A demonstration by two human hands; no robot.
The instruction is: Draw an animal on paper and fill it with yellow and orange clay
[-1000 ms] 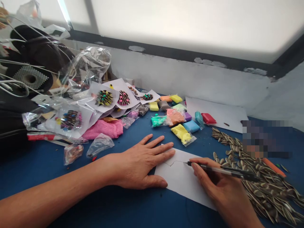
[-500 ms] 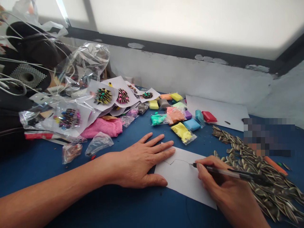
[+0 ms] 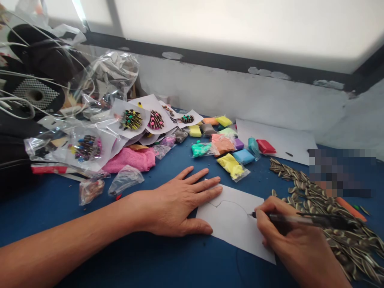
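Observation:
A small sheet of white paper point(image 3: 231, 226) lies on the blue tabletop, with a thin curved pen line across its upper part. My left hand point(image 3: 180, 204) rests flat with its fingers spread, the fingertips and thumb tip on the paper's left edge. In my right hand point(image 3: 297, 236) is a dark pen with a clear barrel point(image 3: 285, 218), gripped between thumb and fingers. Its tip meets the paper at the right end of the line. Part of the paper's right side is hidden behind my right hand.
Sunflower seeds point(image 3: 333, 216) are heaped at the right, beside an orange stick point(image 3: 351, 209). Packets of coloured clay point(image 3: 232, 166) lie beyond the paper. At the left are seed-decorated papers point(image 3: 132, 120), a pink cloth point(image 3: 130, 160) and plastic bags point(image 3: 126, 180). Another white sheet point(image 3: 279, 138) lies near the wall.
My right hand and the pen have moved right and slightly towards me. The drawn line now reaches further and bends downward. My left hand stays on the paper.

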